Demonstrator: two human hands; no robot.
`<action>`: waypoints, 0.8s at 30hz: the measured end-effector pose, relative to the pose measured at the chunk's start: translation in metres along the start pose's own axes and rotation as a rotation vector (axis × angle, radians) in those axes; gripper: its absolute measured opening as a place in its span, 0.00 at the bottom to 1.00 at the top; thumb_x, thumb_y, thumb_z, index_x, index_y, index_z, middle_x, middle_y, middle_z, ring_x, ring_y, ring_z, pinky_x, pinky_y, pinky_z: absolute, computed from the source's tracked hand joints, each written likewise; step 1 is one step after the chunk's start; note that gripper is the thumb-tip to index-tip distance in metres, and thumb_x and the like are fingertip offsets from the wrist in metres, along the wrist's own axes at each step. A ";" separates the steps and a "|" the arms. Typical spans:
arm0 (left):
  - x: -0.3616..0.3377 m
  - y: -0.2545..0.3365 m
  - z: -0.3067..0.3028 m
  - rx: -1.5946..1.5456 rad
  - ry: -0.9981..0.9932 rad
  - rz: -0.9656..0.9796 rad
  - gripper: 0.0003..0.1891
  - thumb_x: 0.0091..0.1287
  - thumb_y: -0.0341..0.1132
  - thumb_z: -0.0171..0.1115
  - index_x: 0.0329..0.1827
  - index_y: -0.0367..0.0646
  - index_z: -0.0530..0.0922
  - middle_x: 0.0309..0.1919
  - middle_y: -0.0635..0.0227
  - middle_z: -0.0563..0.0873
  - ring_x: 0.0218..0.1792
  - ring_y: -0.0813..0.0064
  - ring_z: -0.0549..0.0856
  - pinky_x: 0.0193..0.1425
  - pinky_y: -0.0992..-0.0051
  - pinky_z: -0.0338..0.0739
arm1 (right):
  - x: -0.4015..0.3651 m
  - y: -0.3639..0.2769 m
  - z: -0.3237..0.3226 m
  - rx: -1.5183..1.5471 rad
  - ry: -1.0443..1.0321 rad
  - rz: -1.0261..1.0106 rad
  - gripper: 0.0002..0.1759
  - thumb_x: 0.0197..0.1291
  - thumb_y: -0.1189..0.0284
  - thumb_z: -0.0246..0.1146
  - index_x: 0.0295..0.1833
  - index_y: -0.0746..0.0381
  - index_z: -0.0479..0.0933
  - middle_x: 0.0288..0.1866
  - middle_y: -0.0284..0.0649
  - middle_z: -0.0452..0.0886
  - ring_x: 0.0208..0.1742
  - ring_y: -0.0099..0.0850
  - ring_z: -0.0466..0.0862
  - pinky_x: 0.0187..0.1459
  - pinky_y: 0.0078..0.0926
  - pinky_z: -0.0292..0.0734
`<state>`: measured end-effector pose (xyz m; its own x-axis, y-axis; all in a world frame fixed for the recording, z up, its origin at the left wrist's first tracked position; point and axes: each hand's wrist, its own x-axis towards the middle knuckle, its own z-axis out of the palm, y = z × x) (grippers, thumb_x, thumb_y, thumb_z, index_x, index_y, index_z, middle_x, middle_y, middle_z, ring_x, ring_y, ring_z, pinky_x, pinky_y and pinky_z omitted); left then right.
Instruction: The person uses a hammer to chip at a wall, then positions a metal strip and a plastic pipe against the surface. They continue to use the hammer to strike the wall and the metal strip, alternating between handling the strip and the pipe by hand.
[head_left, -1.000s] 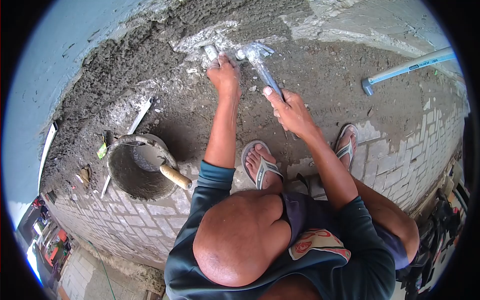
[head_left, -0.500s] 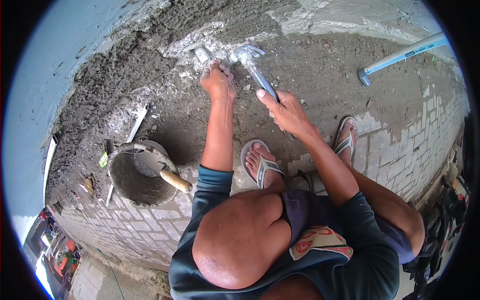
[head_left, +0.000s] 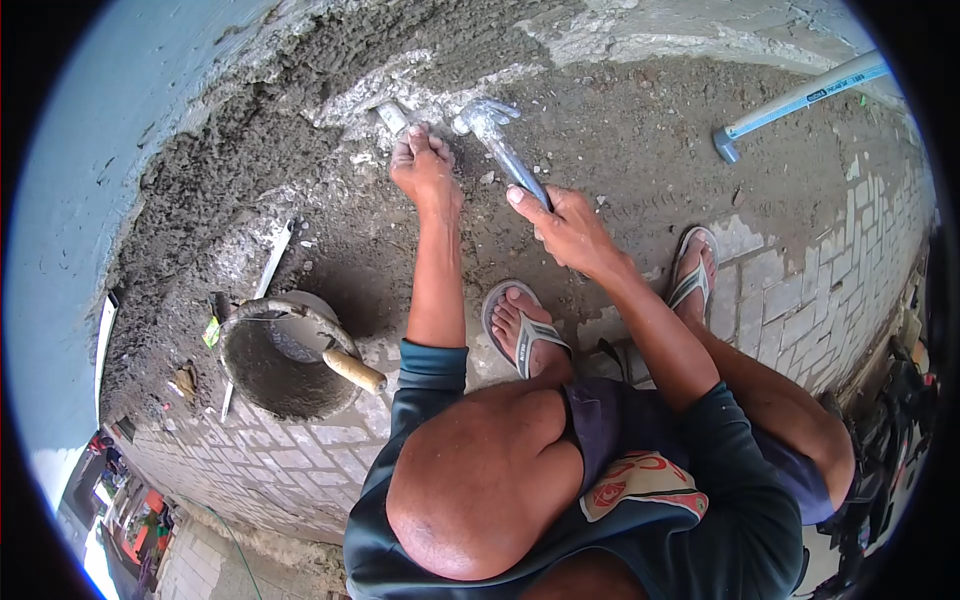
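Left hand (head_left: 424,170) fisted around a chisel (head_left: 392,117) (tip at the mortar); right hand (head_left: 565,225) clenched on hammer (head_left: 500,140) handle

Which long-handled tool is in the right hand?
The claw hammer, gripped in the right hand; the wooden-handled trowel sits in the bucket, and the pale blue one lies untouched, far right.

Left hand (head_left: 424,168) grips a chisel (head_left: 393,117) set against broken mortar at the wall base. Right hand (head_left: 563,224) holds a claw hammer (head_left: 497,135), head beside the chisel top. Bucket (head_left: 278,352) with wooden-handled trowel (head_left: 353,371) at left.
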<state>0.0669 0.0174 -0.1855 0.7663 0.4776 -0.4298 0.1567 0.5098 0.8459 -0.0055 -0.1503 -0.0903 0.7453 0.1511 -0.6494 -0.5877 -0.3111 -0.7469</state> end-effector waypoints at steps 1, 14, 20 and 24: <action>0.002 0.001 0.002 -0.026 -0.020 -0.023 0.09 0.76 0.33 0.52 0.38 0.39 0.76 0.21 0.73 0.76 0.17 0.85 0.71 0.18 0.83 0.63 | 0.000 0.001 0.001 0.003 0.000 0.002 0.30 0.62 0.42 0.60 0.26 0.59 0.69 0.17 0.28 0.66 0.15 0.18 0.67 0.16 0.22 0.60; -0.020 0.010 -0.014 0.150 -0.148 0.022 0.10 0.74 0.36 0.55 0.38 0.39 0.78 0.22 0.72 0.80 0.21 0.85 0.75 0.22 0.84 0.67 | 0.001 0.003 0.006 0.015 0.006 -0.001 0.30 0.64 0.45 0.59 0.27 0.63 0.71 0.18 0.31 0.66 0.21 0.22 0.66 0.24 0.27 0.63; -0.024 0.043 -0.035 0.137 0.036 -0.044 0.08 0.71 0.35 0.60 0.38 0.40 0.81 0.26 0.70 0.84 0.28 0.81 0.82 0.29 0.81 0.73 | 0.000 0.002 0.009 -0.122 0.040 -0.168 0.30 0.65 0.46 0.59 0.29 0.65 0.73 0.18 0.32 0.67 0.22 0.23 0.67 0.25 0.27 0.65; 0.007 0.051 -0.059 0.097 -0.068 -0.104 0.07 0.67 0.31 0.63 0.43 0.38 0.81 0.32 0.67 0.86 0.33 0.79 0.83 0.35 0.80 0.75 | -0.004 -0.015 0.015 -0.186 0.005 -0.160 0.31 0.66 0.47 0.59 0.30 0.69 0.74 0.18 0.38 0.67 0.23 0.27 0.67 0.27 0.33 0.66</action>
<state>0.0436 0.0891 -0.1643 0.7828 0.3743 -0.4971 0.2947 0.4806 0.8259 -0.0042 -0.1323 -0.0783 0.8262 0.2076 -0.5238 -0.3941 -0.4514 -0.8006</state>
